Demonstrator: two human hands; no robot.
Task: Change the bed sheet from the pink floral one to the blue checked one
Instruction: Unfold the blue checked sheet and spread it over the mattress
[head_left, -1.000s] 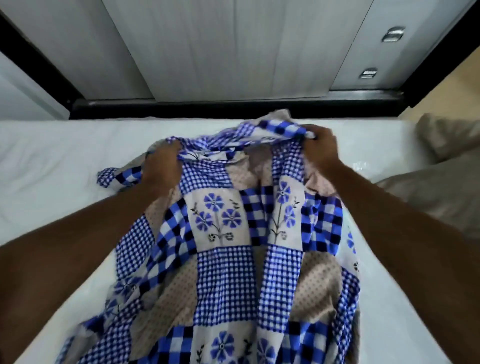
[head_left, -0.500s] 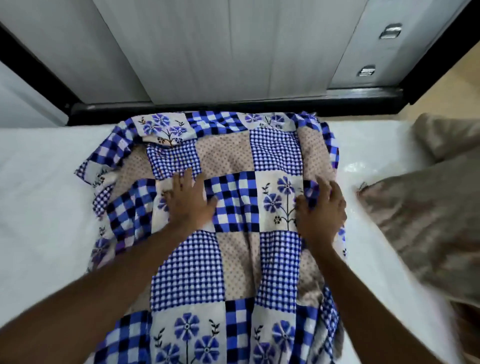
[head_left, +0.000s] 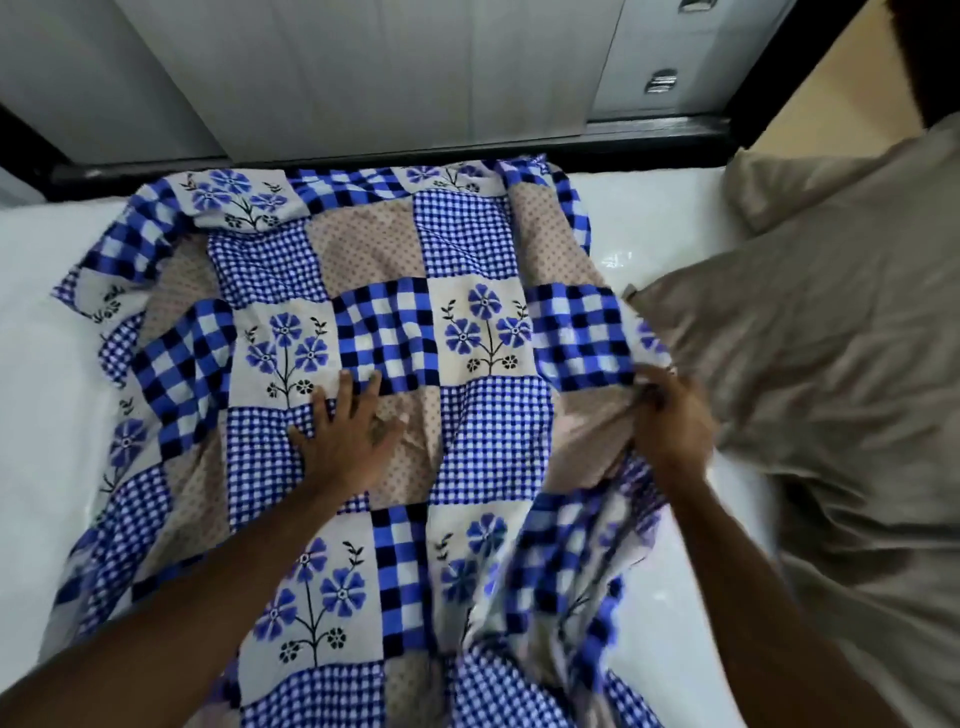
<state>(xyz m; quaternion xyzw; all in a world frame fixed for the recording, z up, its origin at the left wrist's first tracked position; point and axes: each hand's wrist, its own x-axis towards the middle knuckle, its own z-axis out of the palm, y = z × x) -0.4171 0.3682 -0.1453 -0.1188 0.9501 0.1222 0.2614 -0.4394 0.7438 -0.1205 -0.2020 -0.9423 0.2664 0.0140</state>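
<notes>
Pale panelled wardrobe doors (head_left: 363, 67) beyond grip, 2 metal handles (head_left: 661, 83); black bed frame (head_left: 649, 132) below; beige pillows (head_left: 831, 338) right of grip.

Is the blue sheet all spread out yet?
Only partly. The blue checked sheet covers just the middle of the mattress, edges bunched; the right hand grips one.

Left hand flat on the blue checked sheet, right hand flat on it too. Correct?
Not quite: in the head view the right hand grips a bunched edge of the blue checked sheet; the left hand does lie flat.
</notes>
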